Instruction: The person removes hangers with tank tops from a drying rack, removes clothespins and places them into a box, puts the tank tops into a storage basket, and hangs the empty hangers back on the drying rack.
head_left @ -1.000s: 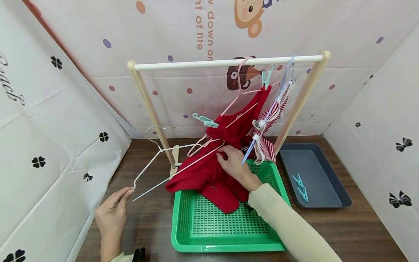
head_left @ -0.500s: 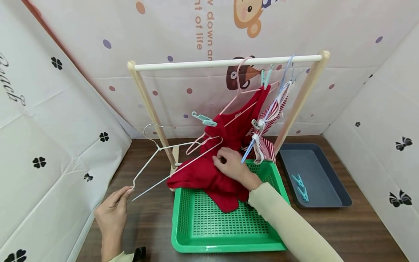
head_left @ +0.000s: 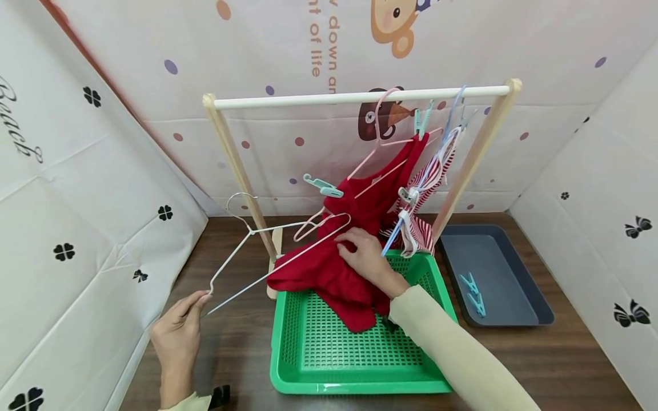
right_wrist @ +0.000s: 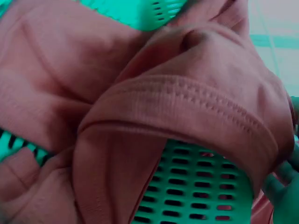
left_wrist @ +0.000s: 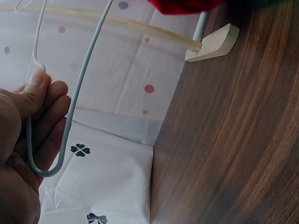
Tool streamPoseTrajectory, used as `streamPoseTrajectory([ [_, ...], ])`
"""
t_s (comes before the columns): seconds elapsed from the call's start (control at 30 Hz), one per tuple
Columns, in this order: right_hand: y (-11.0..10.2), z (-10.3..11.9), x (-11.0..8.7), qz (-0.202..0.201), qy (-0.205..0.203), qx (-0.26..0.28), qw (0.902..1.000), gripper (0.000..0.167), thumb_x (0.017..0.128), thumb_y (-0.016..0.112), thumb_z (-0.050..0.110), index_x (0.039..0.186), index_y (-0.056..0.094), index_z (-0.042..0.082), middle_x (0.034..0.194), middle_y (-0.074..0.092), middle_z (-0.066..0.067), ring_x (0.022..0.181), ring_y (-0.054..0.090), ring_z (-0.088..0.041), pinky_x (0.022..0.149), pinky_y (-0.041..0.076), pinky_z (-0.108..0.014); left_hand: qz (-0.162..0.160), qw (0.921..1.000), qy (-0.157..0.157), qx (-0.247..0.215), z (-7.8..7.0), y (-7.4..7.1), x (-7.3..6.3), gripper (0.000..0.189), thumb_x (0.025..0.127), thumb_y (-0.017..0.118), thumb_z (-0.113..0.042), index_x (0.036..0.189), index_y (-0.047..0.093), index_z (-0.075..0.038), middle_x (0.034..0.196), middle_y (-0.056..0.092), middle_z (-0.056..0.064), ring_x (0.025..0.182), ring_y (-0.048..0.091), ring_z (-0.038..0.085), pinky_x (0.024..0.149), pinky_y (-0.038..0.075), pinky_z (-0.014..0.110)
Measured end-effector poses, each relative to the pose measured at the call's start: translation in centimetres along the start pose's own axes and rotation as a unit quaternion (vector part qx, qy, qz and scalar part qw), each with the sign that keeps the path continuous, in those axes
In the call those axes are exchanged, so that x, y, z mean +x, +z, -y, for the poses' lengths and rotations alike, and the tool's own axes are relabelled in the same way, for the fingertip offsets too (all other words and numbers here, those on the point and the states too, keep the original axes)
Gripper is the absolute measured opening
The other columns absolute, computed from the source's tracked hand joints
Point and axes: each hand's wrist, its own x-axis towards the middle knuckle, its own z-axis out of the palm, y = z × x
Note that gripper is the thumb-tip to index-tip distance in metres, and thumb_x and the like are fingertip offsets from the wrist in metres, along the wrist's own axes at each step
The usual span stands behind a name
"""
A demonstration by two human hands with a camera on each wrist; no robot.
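Note:
My left hand (head_left: 177, 331) pinches the lower left corner of a white wire hanger (head_left: 231, 260), and in the left wrist view the thumb presses its bent wire (left_wrist: 86, 65). The hanger's far end lies over a red garment (head_left: 329, 274). My right hand (head_left: 366, 257) grips that garment, its thumb and fingers sunk in the cloth above the basket. A stitched hem (right_wrist: 173, 93) shows in the right wrist view, with fingertips at the right edge. Just behind, a red top (head_left: 380, 188) hangs at a slant on a pink hanger (head_left: 377, 114).
A green basket (head_left: 360, 388) stands beneath the garment. The rack's white rail (head_left: 308, 101) also carries red-striped clothing (head_left: 437, 171). A clothespin (head_left: 324, 186) clips the red top's left side. Light blue clothespins (head_left: 474, 294) lie in a grey tray (head_left: 514, 285) at right.
The red garment's lower left edge has been drawn slightly up and to the right by my right hand. The left hand and white hanger have hardly moved.

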Motion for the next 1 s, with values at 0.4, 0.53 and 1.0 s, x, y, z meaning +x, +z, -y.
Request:
streamPoseTrajectory([
  [0.4,-1.1,0.2,0.5,-0.130,0.003,0.083,0.9880,0.015,0.092,0.053,-0.001,0.093,0.066,0.006,0.089,0.069,-0.005,0.077,0.061,-0.020,0.072,0.050,-0.033,-0.003,0.9999,-0.009,0.011,0.0,0.0,0.0,0.021,0.075,0.087,0.016,0.091,0.083,0.003,0.082,0.078,0.016,0.086,0.061,-0.022,0.073,0.042,0.003],
  [0.53,-1.1,0.1,0.3,-0.081,-0.037,0.064,0.9940,0.025,0.096,0.056,0.005,0.075,0.064,0.014,0.068,0.061,0.006,0.058,0.052,-0.012,0.057,0.044,-0.029,-0.004,0.9999,-0.007,0.010,0.0,0.1,0.0,0.021,0.075,0.087,0.016,0.091,0.083,0.003,0.082,0.078,0.017,0.086,0.061,-0.022,0.073,0.042,0.003],
  [1.0,-0.2,0.8,0.3,0.177,0.039,-0.111,0.9771,0.052,0.094,0.081,0.047,0.127,0.071,0.008,0.128,0.066,-0.009,0.119,0.059,-0.029,0.103,0.051,-0.046,0.002,1.0000,-0.002,0.003,0.2,-0.1,-0.2,0.023,0.075,0.085,0.019,0.093,0.083,0.005,0.086,0.078,0.017,0.089,0.062,-0.021,0.077,0.046,0.002],
])
